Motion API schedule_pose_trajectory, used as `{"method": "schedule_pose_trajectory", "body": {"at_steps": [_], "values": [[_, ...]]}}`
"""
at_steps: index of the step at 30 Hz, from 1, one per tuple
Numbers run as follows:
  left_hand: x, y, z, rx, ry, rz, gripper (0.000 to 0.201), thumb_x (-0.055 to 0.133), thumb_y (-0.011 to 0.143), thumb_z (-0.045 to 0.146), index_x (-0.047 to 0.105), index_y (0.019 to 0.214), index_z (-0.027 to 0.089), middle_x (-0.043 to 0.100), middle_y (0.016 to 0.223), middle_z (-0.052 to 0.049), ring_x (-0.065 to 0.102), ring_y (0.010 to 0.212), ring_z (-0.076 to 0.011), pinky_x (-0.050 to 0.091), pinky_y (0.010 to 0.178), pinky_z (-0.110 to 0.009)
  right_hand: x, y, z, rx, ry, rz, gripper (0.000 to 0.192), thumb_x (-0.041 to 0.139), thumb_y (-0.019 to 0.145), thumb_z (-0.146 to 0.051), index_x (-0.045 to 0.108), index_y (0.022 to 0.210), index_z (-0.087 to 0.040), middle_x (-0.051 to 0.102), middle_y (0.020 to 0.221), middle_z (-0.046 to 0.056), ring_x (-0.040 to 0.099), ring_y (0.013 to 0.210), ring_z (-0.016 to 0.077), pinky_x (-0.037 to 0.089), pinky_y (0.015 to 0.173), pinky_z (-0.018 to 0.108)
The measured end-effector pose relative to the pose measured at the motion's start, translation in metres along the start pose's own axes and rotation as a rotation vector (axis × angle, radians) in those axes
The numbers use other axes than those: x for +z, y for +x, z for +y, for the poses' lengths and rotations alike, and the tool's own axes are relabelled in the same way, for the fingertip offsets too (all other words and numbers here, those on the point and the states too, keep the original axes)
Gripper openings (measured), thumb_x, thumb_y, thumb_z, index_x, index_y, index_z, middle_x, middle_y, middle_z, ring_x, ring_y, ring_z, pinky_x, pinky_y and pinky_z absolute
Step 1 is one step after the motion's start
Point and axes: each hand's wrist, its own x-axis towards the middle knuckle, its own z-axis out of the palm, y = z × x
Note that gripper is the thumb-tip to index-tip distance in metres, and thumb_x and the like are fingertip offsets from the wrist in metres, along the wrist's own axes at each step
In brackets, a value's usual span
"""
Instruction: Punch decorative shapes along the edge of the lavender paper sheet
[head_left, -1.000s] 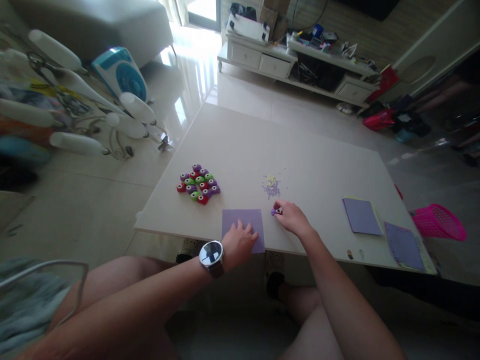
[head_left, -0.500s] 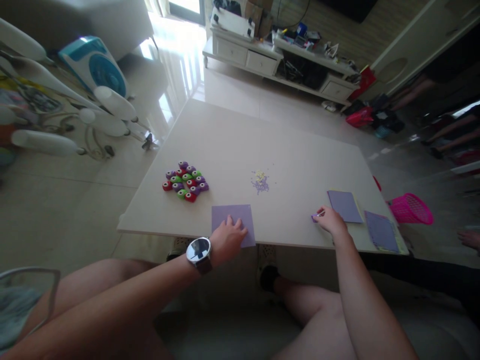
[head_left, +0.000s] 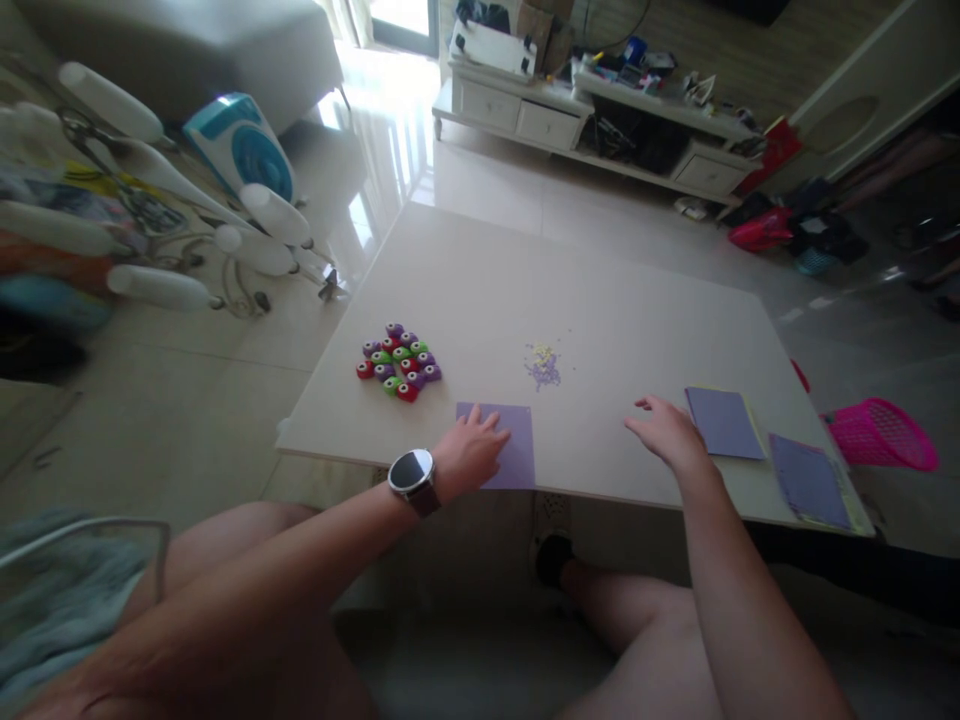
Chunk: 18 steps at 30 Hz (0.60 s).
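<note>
- Left hand (head_left: 466, 456): palm down on a purple sheet (head_left: 519, 442), fingers spread apart, nothing clamped.
- The sheet lies at the near edge of the bench (head_left: 487, 285); a tiny mark at its far right corner is too small to make out.
- Right hand (head_left: 671, 432): to the right, thumb and fingers apart, nothing seen between them, just left of a purple stack (head_left: 724, 424).
- Step, as I judge it: steadying the sheet while the right hand is free; the next move calls for keeping it flat.
- Left: a cluster of punches (head_left: 407, 391), close enough to bump. Far of the sheet: loose paper bits (head_left: 546, 372), easily scattered.
- Room: a broad stretch between sheet and stack; the near edge is tight.
</note>
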Motion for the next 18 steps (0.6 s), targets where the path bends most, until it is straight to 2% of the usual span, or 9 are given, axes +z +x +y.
{"method": "schedule_pose_trajectory", "body": {"at_steps": [4,7,11,14,18], "values": [[-0.006,-0.003,-0.017,-0.21,0.055,0.077,0.042,0.064,0.093,0.032,0.064,0.133,0.017,0.054,0.15,-0.021,0.041,0.146,-0.051,0.045,0.109,-0.063,-0.008,-0.006,-0.036,-0.13,0.113,-0.021,0.041,0.062,0.09,-0.046,0.073,0.12,-0.02,0.074,0.126,0.014,0.066,0.119,0.0314,0.051,0.103,0.042],[-0.011,-0.008,-0.028,-0.316,0.053,0.067,0.044,0.064,0.093,0.033,0.063,0.133,0.016,0.053,0.149,-0.022,0.037,0.147,-0.0559,0.041,0.109,-0.069,-0.009,-0.009,-0.055,-0.186,0.16,-0.05,0.037,0.064,0.091,-0.044,0.074,0.117,-0.019,0.075,0.126,0.014,0.067,0.118,0.031,0.05,0.102,0.04],[-0.025,-0.014,-0.039,-0.404,0.054,0.04,0.039,0.062,0.094,0.034,0.065,0.128,0.015,0.055,0.143,-0.026,0.042,0.14,-0.0588,0.042,0.103,-0.071,-0.007,-0.011,-0.072,-0.221,0.199,-0.092,0.034,0.066,0.09,-0.042,0.075,0.115,-0.02,0.075,0.124,0.015,0.069,0.115,0.0298,0.05,0.1,0.037],[-0.032,-0.017,-0.042,-0.435,0.04,-0.008,0.039,0.059,0.095,0.034,0.065,0.127,0.013,0.053,0.143,-0.027,0.05,0.131,-0.0573,0.047,0.096,-0.065,-0.006,-0.012,-0.077,-0.234,0.217,-0.113,0.034,0.065,0.091,-0.042,0.074,0.115,-0.02,0.076,0.124,0.014,0.07,0.114,0.0292,0.051,0.097,0.035],[-0.036,-0.02,-0.042,-0.402,0.048,-0.038,0.038,0.06,0.095,0.034,0.065,0.127,0.015,0.054,0.14,-0.024,0.056,0.123,-0.0479,0.049,0.095,-0.059,-0.004,-0.017,-0.079,-0.238,0.244,-0.153,0.033,0.064,0.092,-0.041,0.074,0.114,-0.019,0.075,0.126,0.014,0.07,0.114,0.0287,0.051,0.097,0.035]]}}
